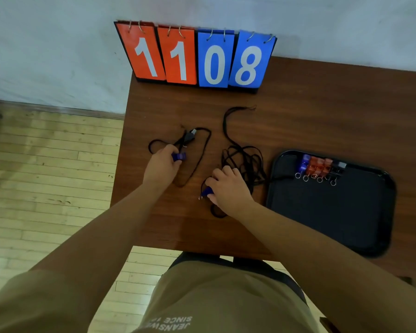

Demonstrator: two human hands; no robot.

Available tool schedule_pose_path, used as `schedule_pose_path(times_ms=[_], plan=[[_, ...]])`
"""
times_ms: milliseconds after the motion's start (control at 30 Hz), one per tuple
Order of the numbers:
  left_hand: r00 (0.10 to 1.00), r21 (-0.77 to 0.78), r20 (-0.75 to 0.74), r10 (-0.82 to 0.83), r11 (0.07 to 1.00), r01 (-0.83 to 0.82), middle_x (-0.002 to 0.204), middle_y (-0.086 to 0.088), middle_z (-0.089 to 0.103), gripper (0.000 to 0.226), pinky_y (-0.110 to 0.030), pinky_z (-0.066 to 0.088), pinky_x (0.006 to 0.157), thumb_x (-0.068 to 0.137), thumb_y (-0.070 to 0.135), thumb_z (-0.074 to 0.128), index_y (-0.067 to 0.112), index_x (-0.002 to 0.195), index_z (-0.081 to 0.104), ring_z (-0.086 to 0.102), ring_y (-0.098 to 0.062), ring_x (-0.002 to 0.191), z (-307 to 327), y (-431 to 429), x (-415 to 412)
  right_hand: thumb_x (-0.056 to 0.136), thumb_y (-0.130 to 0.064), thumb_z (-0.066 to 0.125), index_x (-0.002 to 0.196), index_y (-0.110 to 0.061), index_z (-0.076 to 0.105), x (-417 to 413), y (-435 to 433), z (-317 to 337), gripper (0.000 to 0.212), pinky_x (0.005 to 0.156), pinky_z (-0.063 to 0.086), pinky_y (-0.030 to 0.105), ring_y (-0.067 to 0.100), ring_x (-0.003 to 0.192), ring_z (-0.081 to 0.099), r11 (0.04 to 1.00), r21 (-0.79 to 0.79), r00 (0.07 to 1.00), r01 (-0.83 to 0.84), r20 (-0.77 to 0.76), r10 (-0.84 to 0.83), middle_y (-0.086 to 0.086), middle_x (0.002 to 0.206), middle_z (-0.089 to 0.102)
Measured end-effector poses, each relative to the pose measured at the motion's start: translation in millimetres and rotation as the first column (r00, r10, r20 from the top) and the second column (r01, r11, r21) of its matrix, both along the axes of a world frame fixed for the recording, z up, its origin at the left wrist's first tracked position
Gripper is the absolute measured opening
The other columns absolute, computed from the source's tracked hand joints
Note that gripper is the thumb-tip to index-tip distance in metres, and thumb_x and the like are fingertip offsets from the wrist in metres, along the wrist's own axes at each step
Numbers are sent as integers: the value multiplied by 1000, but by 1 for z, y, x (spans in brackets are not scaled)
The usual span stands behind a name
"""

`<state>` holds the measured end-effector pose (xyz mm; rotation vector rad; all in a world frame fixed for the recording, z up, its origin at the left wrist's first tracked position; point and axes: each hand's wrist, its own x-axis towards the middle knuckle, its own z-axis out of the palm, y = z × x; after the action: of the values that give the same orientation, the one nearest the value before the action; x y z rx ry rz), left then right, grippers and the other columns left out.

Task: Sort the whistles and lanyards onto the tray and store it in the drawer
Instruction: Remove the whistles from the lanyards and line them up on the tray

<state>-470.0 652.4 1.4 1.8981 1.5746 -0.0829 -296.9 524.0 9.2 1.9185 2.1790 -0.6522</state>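
- The brown wooden table point(322, 111) stands against a pale wall, and the person is right up at its near edge, both bare arms reaching over it.
- A black tray point(334, 212) lies flat on the right part of the table. Most of its surface is bare.
- A flip scoreboard point(195, 58) stands at the back edge. It has two orange cards and two blue ones, reading 1108.
- The right hand point(228, 188) is down on the table just left of the tray, with its fingers curled round a blue whistle point(207, 191) at the near end of the cords.
- The left hand point(160, 165) is further left, with thumb and fingers pinching a second blue whistle point(179, 156).
- A tangle of black lanyards point(245, 159) lies between the right hand and the tray. One long loop runs back toward the scoreboard and a strand crosses onto the tray's left rim.
- A single black lanyard point(210, 135) loops round the table beside the left hand.
- A row of whistles point(318, 165) sits side by side at the tray's far edge, blue at the left, then red, then dark ones, with their key rings pointing toward the person.
- A black whistle point(190, 135) lies on the table just beyond the left hand, among the cord.
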Motion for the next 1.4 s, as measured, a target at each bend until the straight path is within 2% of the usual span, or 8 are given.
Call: schedule_pose_path(times_ms=[100,233,533,667,833,967,1200,1400], plan=[[1000,-8,0,0,1000,0,81,6,57,29,-25,43,59,94,27,67,16,119,59,58,-12,74,2,-7,-3,89,-41,67,118,-17,67,3,-2,3,38,96,42,49,35,115,51,999,19,999,-29,31,29,8,121,61],[994,18,91,60,998,-62,104,3,55,30,-17,39,70,93,34,68,20,119,61,52,-6,84,10,-17,0,92,-41,62,116,-22,66,12,0,12,31,101,34,45,27,120,45,979,-111,964,171,-184,-189,-1,125,59],[777,-299,389,495,865,-402,110,5,64,25,-29,53,82,98,31,61,22,118,50,62,-9,96,45,-54,17,95,-29,67,98,-22,61,40,-9,72,10,74,51,26,13,87,64,621,-387,310,681,-616,-724,-3,96,66],[695,-420,438,570,814,-403,92,-1,61,22,-28,45,66,101,17,50,20,122,42,57,-14,77,61,-66,41,93,-21,71,101,-19,63,52,-18,84,11,84,61,39,18,88,73,532,-499,110,684,-650,-752,4,101,71],[755,-493,481,446,850,-187,90,3,60,31,-28,48,70,95,47,62,28,120,58,56,-11,74,69,-83,65,92,-9,70,114,-19,69,65,-33,92,24,86,60,34,18,88,73,589,-451,144,671,-699,-700,0,102,71],[763,-516,544,348,856,-22,74,9,60,25,-23,44,62,95,38,65,18,110,68,52,-7,64,76,-103,83,89,-7,73,121,-14,65,75,-48,100,34,83,59,28,18,91,73,550,-510,23,662,-720,-694,5,106,71],[720,-535,530,448,835,-126,72,2,52,12,-29,41,63,96,26,64,14,97,67,47,-13,65,69,-122,105,90,-4,70,110,-13,67,102,-80,95,22,83,58,31,17,89,70,419,-604,-179,678,-689,-703,5,100,72],[635,-632,496,592,747,-203,87,-2,55,12,-28,44,65,102,22,51,19,109,61,52,-11,71,61,-133,138,99,2,54,128,-9,62,140,-109,93,32,100,55,45,34,112,67,314,-761,-515,568,-626,-585,16,110,58]])
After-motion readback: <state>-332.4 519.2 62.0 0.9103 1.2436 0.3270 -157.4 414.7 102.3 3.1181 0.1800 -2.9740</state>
